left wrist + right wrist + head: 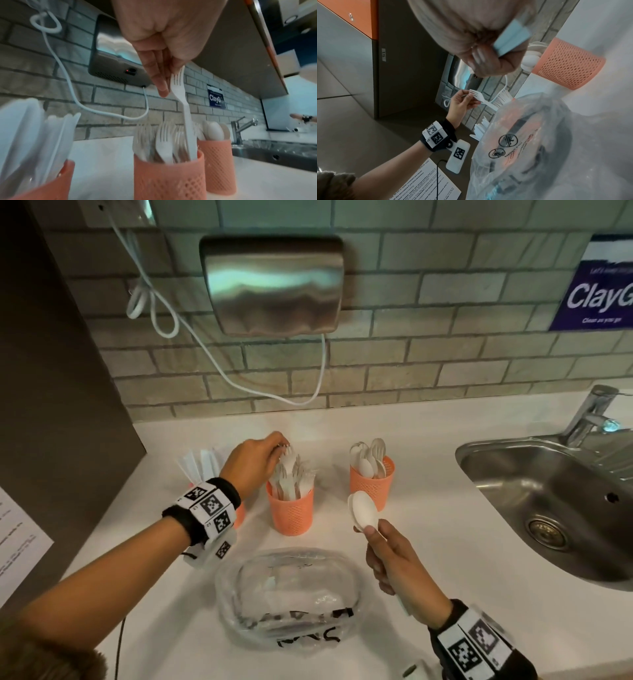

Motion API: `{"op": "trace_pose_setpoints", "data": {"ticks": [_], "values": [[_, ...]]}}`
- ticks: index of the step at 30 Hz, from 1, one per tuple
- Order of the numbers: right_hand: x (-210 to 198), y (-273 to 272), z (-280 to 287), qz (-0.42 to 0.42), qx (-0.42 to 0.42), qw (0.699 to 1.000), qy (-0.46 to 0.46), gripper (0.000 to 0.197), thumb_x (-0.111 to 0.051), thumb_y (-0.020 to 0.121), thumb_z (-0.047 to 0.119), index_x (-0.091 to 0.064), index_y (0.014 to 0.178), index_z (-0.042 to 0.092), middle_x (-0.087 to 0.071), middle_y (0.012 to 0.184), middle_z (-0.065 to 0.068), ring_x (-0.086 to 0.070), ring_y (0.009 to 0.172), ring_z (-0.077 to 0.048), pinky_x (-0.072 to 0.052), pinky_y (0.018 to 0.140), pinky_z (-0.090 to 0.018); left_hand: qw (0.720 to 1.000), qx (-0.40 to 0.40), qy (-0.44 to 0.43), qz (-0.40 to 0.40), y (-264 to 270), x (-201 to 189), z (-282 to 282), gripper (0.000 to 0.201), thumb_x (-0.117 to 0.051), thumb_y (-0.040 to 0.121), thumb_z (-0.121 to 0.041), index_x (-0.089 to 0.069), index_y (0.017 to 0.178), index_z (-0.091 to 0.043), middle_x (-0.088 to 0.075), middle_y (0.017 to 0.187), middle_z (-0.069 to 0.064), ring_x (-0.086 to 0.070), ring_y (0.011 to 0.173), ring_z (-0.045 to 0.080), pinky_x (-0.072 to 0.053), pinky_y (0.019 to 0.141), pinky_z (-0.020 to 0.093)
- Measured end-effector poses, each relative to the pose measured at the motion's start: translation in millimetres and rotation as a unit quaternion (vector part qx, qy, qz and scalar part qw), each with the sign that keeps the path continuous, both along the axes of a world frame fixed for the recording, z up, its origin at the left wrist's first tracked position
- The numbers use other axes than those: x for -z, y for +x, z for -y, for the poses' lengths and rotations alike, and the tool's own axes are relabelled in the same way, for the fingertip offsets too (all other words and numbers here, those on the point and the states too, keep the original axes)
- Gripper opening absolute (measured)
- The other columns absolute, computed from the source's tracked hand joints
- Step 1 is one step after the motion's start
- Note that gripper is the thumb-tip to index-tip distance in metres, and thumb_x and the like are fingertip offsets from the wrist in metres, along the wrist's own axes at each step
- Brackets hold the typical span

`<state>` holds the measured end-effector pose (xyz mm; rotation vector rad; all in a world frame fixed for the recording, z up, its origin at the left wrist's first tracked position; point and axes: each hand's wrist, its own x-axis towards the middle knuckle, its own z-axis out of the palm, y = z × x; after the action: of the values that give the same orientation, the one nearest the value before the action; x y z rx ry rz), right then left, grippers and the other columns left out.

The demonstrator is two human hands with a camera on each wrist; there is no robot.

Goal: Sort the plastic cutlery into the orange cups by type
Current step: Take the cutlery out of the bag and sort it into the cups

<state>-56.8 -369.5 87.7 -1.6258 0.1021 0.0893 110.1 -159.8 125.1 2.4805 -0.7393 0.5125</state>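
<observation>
Nearest: clear plastic bag [287,597] on white bench [428,559]. Right hand [399,563] above bench, grip clasped round handle of one white spoon [363,511], bowl up, just short of spoon cup [371,482]. Three orange cups in row: knife cup [42,185], fork cup [291,513], spoon cup. Left hand [255,462] pinches head of one fork [181,102], handle down in fork cup
</observation>
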Motion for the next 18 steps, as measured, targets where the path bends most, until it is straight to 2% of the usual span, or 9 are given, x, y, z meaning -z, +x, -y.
{"op": "trace_pose_setpoints", "data": {"ticks": [3, 6, 10, 13, 16, 18], "values": [[3, 1, 3, 0.024, 0.012, 1.000, -0.015, 0.026, -0.036, 0.098, 0.021, -0.056, 0.100, 0.004, -0.040, 0.051, 0.004, -0.034, 0.041, -0.006, -0.032, 0.040, -0.019, 0.998, -0.020, 0.053, -0.013, 1, 12, 6, 0.022, -0.049, 0.094, -0.018, -0.066, 0.105, -0.009, -0.068, 0.098, 0.009, -0.062, 0.092, 0.027, -0.046, 0.074, 0.032], [4, 3, 9, 0.025, 0.027, 0.999, -0.019, 0.026, -0.036, 0.099, 0.017, -0.056, 0.098, 0.002, -0.040, 0.053, 0.001, -0.037, 0.042, -0.005, -0.035, 0.043, -0.017, 0.993, -0.020, 0.108, -0.031, 4, 22, 8, 0.024, -0.051, 0.093, -0.015, -0.068, 0.107, -0.006, -0.063, 0.102, 0.014, -0.056, 0.101, 0.029, -0.047, 0.077, 0.035], [5, 4, 16, 0.040, 0.034, 0.998, -0.027, 0.021, -0.033, 0.099, 0.011, -0.052, 0.102, 0.003, -0.044, 0.053, 0.001, -0.040, 0.044, -0.003, -0.036, 0.048, -0.013, 0.985, -0.032, 0.163, -0.047, 4, 25, 11, 0.025, -0.048, 0.094, -0.014, -0.067, 0.107, -0.005, -0.064, 0.101, 0.013, -0.053, 0.101, 0.029, -0.048, 0.078, 0.037], [4, 5, 19, 0.043, 0.033, 0.998, -0.020, 0.018, -0.033, 0.098, 0.007, -0.049, 0.103, 0.012, -0.044, 0.056, -0.002, -0.040, 0.046, -0.003, -0.037, 0.049, -0.016, 0.962, -0.041, 0.266, -0.034, 7, 26, 15, 0.021, -0.047, 0.093, -0.010, -0.065, 0.102, -0.005, -0.059, 0.101, 0.011, -0.050, 0.101, 0.026, -0.045, 0.070, 0.035], [0, 6, 18, 0.047, 0.041, 0.998, -0.010, 0.018, -0.033, 0.098, 0.007, -0.049, 0.103, 0.014, -0.040, 0.056, -0.001, -0.037, 0.044, -0.003, -0.033, 0.045, -0.016, 0.939, -0.037, 0.341, 0.031, 6, 22, 20, 0.007, -0.064, 0.080, -0.005, -0.068, 0.085, -0.007, -0.061, 0.091, 0.009, -0.056, 0.090, 0.026, -0.037, 0.059, 0.028], [-2, 5, 18, 0.043, 0.050, 0.998, 0.005, 0.018, -0.033, 0.098, 0.007, -0.049, 0.103, 0.014, -0.038, 0.055, -0.001, -0.034, 0.042, -0.003, -0.029, 0.042, -0.016, 0.916, -0.048, 0.395, 0.045, 3, 18, 23, 0.010, -0.073, 0.069, -0.007, -0.071, 0.079, -0.009, -0.063, 0.086, 0.008, -0.059, 0.084, 0.026, -0.038, 0.059, 0.028]]}}
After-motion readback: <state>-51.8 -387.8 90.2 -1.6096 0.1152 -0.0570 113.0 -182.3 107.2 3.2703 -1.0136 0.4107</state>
